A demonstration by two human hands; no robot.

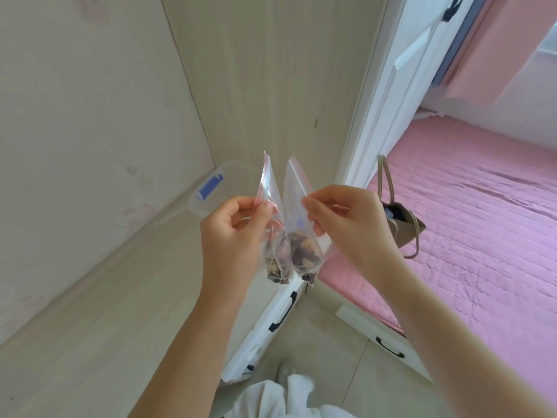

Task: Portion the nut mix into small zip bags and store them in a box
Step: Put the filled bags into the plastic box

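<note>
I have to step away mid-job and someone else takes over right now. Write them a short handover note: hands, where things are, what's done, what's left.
Hands: the left hand pinches the left zip bag near its top; the right hand pinches the right zip bag the same way.
Things: both bags hang side by side in the air, nut mix at their bottoms. The clear box with a blue clip sits by the wall behind them.
Done: two bags filled; whether they are sealed is unclear.
Left: check the seals, put both bags in the box.

Bright soft daylight, slight blur, wide-angle edge distortion.
</note>
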